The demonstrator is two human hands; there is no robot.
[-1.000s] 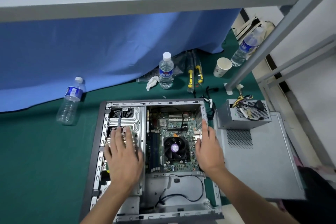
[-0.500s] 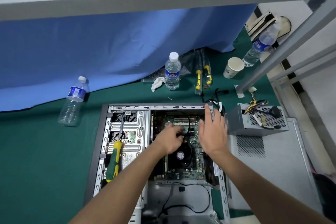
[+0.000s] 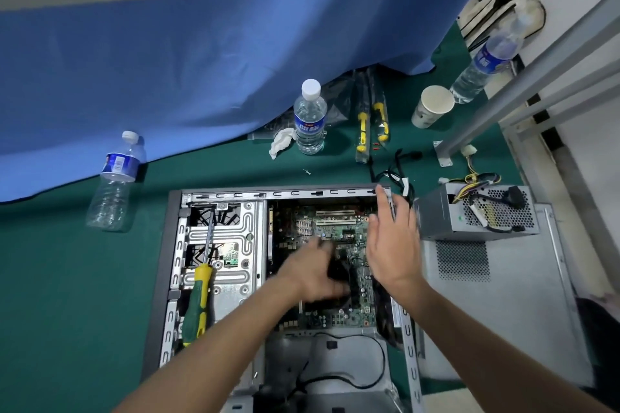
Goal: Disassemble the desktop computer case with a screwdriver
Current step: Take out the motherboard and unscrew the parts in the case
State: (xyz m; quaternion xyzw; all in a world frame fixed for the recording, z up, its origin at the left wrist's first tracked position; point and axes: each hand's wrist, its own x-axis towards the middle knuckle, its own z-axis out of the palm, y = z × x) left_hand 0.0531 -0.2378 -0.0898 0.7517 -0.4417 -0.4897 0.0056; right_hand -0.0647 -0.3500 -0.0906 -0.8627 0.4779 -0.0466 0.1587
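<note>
- Computer case [image 3: 174,278] lies open on the green mat; side panel [image 3: 503,295] and power supply [image 3: 476,211] already sit out, beyond the right fingers.
- Screwdriver [image 3: 198,292] rests unheld, left of both hands.
- Left hand [image 3: 315,275] is blurred over the circuit board [image 3: 335,225]; grasp unclear.
- Right hand [image 3: 392,245] hovers, fingers released.
- Board remains inside.

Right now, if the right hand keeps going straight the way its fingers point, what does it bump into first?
Probably the far top rim of the computer case. The right hand is open, fingertips already near that rim's right corner. Just past it lie loose black cables. Height over the rim is unclear, so it might pass above.
</note>
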